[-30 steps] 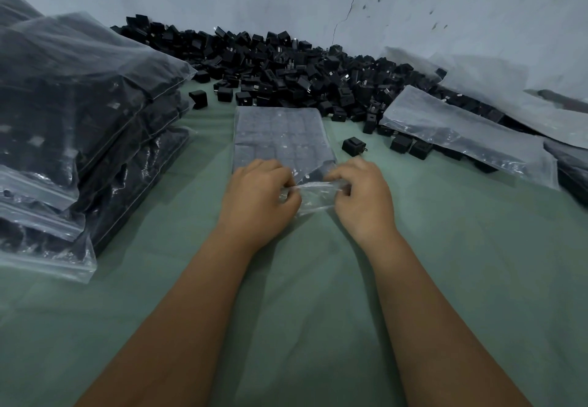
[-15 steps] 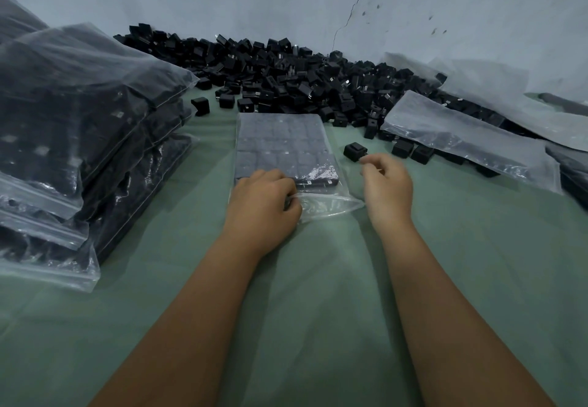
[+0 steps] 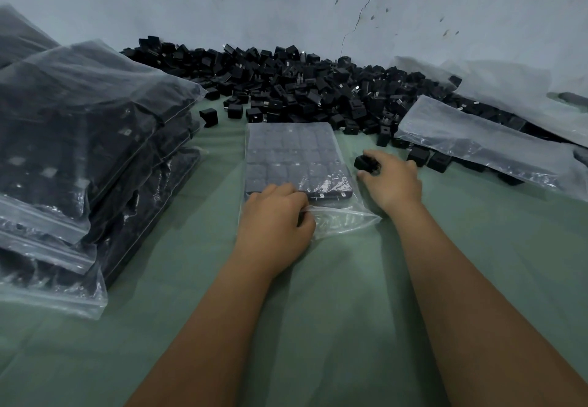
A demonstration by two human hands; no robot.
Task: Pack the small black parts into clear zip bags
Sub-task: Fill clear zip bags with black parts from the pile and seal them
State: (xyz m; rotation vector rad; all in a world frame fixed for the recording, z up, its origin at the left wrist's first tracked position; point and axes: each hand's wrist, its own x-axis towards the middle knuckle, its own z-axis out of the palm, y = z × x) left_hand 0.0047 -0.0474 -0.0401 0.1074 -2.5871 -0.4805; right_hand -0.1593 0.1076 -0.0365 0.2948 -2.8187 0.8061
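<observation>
In the head view, my left hand (image 3: 275,217) is pinching the open mouth of the clear plastic zip bag (image 3: 294,158) lying at centre frame, filled with rows of small black parts. My right hand (image 3: 393,177) is curling its fingers round one small black cube-shaped part (image 3: 362,163) just right of the bag. The loose black pile (image 3: 302,88) is lying across the upper middle; stacked filled bags (image 3: 79,152) are sitting at left on the green cloth (image 3: 318,295).

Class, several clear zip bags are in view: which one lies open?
The flat bag in the middle, its mouth held by the left hand. The stacked bags look full.
</observation>
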